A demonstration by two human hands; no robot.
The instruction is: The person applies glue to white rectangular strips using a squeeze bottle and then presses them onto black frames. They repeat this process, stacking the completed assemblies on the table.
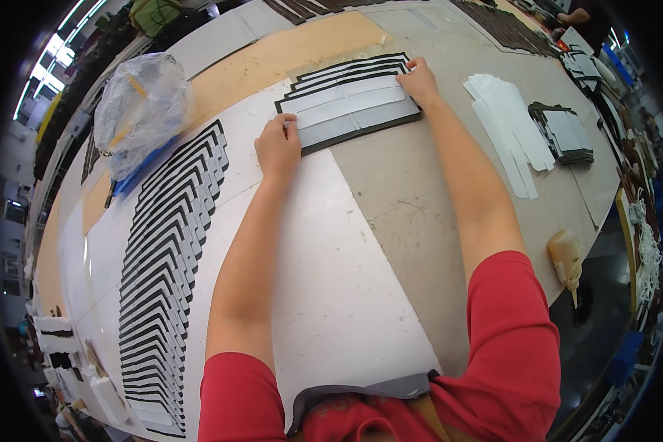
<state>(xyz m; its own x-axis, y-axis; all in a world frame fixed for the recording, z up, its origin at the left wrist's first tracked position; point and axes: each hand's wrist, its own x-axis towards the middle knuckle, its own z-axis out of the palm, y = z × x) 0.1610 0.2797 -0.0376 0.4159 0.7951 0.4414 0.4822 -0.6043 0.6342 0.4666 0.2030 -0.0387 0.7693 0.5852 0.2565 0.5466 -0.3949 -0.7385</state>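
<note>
A stack of dark rectangular panels [324, 136] with white strips [346, 99] laid across them lies on the worktable in front of me. My left hand [277, 146] rests at the stack's left end, its fingertips pressing on a white strip. My right hand [418, 79] presses down at the stack's upper right corner. Both arms are stretched forward in red short sleeves. Neither hand grips anything.
A long fanned row of black-edged white pieces [166, 258] runs down the left. A clear plastic bag [136, 107] sits at the upper left. Loose white strips [508, 125], a small dark stack [563, 132] and a glue bottle [566, 258] lie to the right.
</note>
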